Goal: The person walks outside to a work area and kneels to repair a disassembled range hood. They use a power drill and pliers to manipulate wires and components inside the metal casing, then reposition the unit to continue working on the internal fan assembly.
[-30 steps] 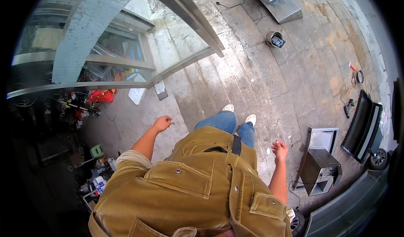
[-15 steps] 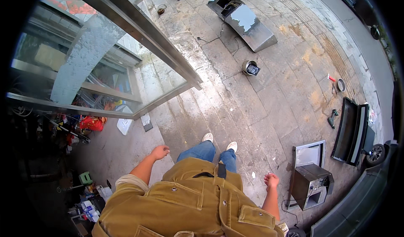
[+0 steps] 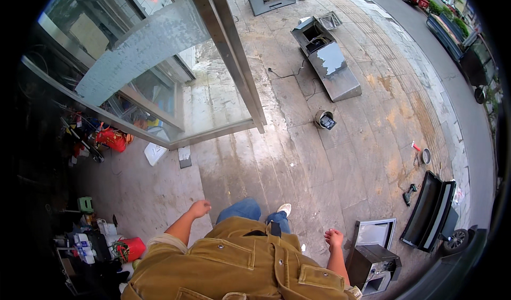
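Here, a metal housing [image 3: 369, 257] sits at lower right; near it, the right hand [image 3: 334, 238] hangs, fingers loosely curled. Left of centre hangs the left hand [image 3: 200, 208], its fingers too indistinct to tell; a glass door [image 3: 154, 42] stands upper left.

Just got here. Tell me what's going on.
Someone in a brown jacket is on paved ground, with nothing visible in either loosely curled hand. The left hand is out to the side, below a metal-framed glass panel in the view. The right hand is near a boxy metal unit but not touching it. Further right lie a cordless drill and a long black casing; a bucket stands farther ahead.
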Motion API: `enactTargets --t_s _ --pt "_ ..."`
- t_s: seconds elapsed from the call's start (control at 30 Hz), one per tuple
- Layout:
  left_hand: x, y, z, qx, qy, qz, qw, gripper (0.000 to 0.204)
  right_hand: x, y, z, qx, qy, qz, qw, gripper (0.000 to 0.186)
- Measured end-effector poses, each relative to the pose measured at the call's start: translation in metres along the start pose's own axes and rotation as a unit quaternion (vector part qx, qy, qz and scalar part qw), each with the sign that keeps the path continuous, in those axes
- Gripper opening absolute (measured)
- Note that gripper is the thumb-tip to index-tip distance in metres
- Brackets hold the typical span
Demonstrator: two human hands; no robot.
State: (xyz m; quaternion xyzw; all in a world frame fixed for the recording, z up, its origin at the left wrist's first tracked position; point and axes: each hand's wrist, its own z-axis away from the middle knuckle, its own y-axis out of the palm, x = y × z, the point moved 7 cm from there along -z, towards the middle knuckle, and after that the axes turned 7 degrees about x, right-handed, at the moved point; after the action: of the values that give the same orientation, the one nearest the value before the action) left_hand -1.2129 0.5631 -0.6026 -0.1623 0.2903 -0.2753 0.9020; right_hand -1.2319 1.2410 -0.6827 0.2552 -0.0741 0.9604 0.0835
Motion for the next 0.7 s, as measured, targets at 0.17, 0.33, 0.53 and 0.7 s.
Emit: enactTargets --t_s 0.17,0.33,0.53,0.7 --pt "0.055 -0.004 0.015 -0.019 0.021 0.112 0.993 0.032 0.020 0.030 -0.004 0.015 -0.010 0.113 0.993 0.014" --pt "0.176 0.012 0.078 -0.017 -0.104 0.259 0.960 0.028 0.103 0.163 0.009 0.047 -0.122 0.232 0.964 0.019" --pt "0.308 -0.027 0.099 0.051 -0.082 0.217 0.971 0.024 0.103 0.329 0.088 0.196 -0.199 0.270 0.921 0.019" --pt "0.336 -0.086 0.074 0.072 -0.034 0.223 0.972 0.023 0.101 0.365 0.143 0.228 -0.292 0.401 0.838 0.023"
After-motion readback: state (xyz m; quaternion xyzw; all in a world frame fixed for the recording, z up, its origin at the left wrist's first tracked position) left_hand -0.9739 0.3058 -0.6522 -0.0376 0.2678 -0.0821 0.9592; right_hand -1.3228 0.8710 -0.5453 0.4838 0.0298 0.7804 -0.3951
